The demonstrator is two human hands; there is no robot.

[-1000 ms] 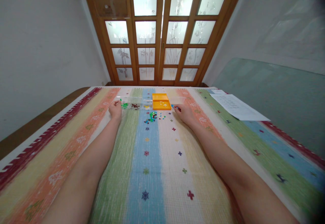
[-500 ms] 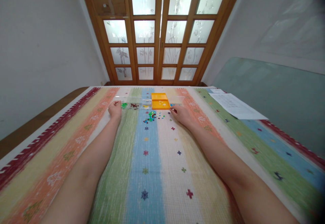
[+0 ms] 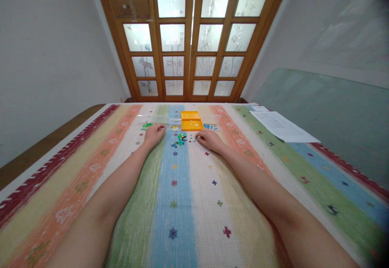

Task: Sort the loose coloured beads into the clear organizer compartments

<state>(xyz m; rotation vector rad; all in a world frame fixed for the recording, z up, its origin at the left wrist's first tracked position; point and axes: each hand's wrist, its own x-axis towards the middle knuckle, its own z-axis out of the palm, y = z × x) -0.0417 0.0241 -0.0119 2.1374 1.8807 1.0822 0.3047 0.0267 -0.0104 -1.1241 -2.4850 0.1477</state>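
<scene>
My left hand (image 3: 154, 135) is over the clear compartment box, its fingertips pinched together near the yellow pieces (image 3: 174, 127); whatever they hold is too small to make out. It covers the compartment of brown pieces. Green pieces (image 3: 147, 126) lie in the compartment to its left. My right hand (image 3: 210, 140) reaches down to the tablecloth at the right edge of a loose pile of small coloured pieces (image 3: 181, 139), thumb and finger closed at a tiny piece I cannot identify. Behind that hand, blue pieces (image 3: 210, 127) lie in a clear compartment.
An open orange case (image 3: 191, 115) with several white pieces inside stands between the clear compartments. Printed paper sheets (image 3: 281, 128) lie at the right on the striped tablecloth (image 3: 174, 195). Beyond the table's far edge are wooden doors with glass panes (image 3: 173, 37).
My left hand has moved right, from beside the green pieces to over the brown ones. My right hand has shifted left and nearer, from the orange case's corner to the loose pile's edge.
</scene>
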